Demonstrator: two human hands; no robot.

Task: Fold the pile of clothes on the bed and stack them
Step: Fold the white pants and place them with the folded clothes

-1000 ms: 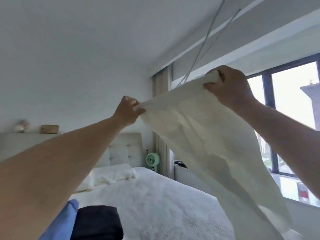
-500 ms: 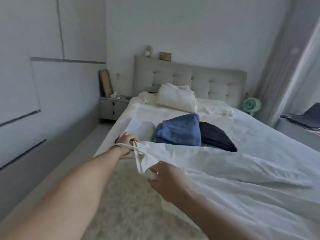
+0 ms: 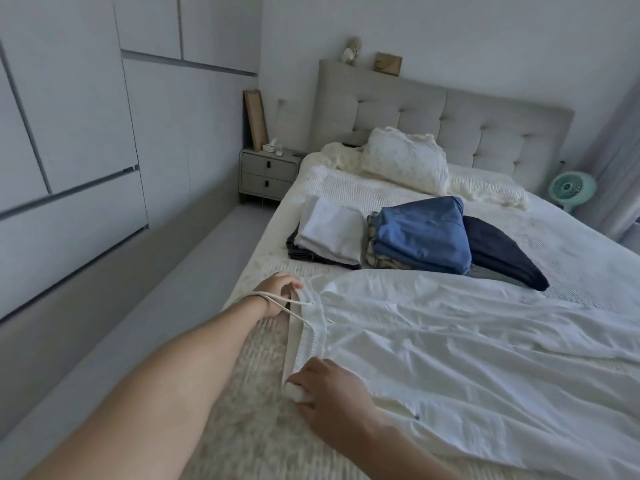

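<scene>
**Both hands pinching the waistband, trousers now flat on the bed**

My left hand (image 3: 280, 292) pinches the far corner of the waistband, fingers curled on the cloth, with the drawstring (image 3: 277, 301) looped over my wrist. My right hand (image 3: 332, 398) pinches the near corner, a bit of white fabric bunched under the fingertips.

Change: a second ago I had this garment up in the air, held out toward the window and shaken open. Half a second ago it was coming down across the mattress. Now it's laid out, waistband stretched between my hands. So the shake-out is done, and I judge the fold comes next.

Largest first: the bed (image 3: 571, 268), white cover, grey headboard at the far end. The white trousers (image 3: 485, 341) lie spread across its near half, legs running off right, still creased. Behind them, just touching the far edge, are the finished stacks: a blue pile (image 3: 422, 233), a dark navy piece (image 3: 498, 254) beside it on the right, and a white folded pile (image 3: 329, 230) on the left over something dark. Pillows (image 3: 401, 157) sit by the headboard.

Most of the task looks done. I see no loose pile left in view.
</scene>
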